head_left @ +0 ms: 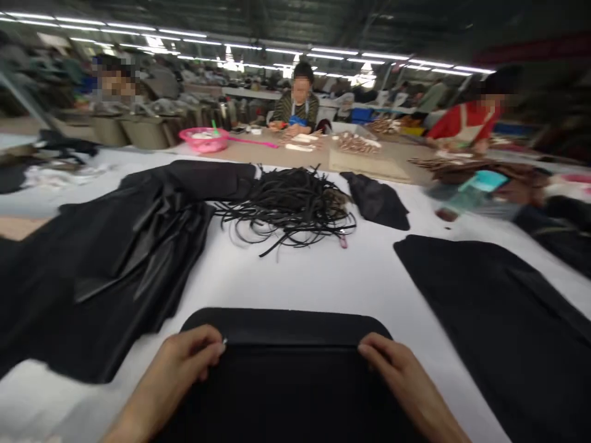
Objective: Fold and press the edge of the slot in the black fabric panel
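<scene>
A black sheet of leather-like material point(289, 394) with rounded far corners lies at the front of the white table point(295, 280). Across it runs a straight seam or folded edge, parallel to its far end. My left hand point(191, 354) pinches this edge at the left, with something small and pale at the fingertips. At the right end of the same edge, my right hand point(392, 363) pinches the material between thumb and fingers. Beyond the sheet sits a tangled heap of thin black strips point(290, 206).
Draped black material point(106, 258) spreads over the left side, and a stack of black panels point(498, 320) lies at right. A smaller black piece point(376, 200) rests behind. Farther back are a pink basin point(203, 140), a teal-lidded container point(475, 191) and several people at work.
</scene>
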`<action>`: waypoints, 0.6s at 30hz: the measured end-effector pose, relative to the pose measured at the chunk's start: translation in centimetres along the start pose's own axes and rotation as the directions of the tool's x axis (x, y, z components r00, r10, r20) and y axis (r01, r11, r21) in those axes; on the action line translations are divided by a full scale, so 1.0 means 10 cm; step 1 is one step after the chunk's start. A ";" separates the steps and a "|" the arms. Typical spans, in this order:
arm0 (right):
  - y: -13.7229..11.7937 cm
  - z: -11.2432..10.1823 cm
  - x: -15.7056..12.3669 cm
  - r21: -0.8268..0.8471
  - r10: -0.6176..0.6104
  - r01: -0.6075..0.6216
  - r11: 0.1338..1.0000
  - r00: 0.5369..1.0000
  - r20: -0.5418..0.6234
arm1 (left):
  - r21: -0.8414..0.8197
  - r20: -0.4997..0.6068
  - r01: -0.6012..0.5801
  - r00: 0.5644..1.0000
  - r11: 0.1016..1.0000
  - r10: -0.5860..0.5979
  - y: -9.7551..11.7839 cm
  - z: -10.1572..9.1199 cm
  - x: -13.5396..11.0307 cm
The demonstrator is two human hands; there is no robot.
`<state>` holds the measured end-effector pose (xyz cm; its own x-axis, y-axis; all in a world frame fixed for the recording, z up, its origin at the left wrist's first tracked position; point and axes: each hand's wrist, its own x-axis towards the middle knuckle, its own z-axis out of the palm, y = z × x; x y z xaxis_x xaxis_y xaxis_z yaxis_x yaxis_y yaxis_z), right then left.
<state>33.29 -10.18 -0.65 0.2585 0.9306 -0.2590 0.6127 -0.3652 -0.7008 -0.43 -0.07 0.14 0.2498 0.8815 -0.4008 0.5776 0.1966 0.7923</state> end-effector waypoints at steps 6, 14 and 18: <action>0.19 0.02 0.12 0.033 -0.011 0.009 0.999 0.998 0.058 | -0.078 -0.104 -0.027 0.994 0.997 0.019 0.07 -0.01 0.13; 0.40 -0.01 0.20 0.038 0.118 -0.121 0.992 0.989 0.084 | -0.035 -0.032 -0.035 0.999 0.999 0.034 -0.04 0.03 0.25; 0.37 -0.01 0.17 0.034 0.176 -0.178 0.983 0.983 0.054 | -0.018 -0.050 0.017 0.999 1.000 -0.018 -0.05 0.02 0.30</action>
<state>36.08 -9.94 -3.68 0.3219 0.8515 -0.4139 0.5309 -0.5243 -0.6658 0.20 2.35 -1.53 0.1999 0.8983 -0.3913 0.5679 0.2193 0.7933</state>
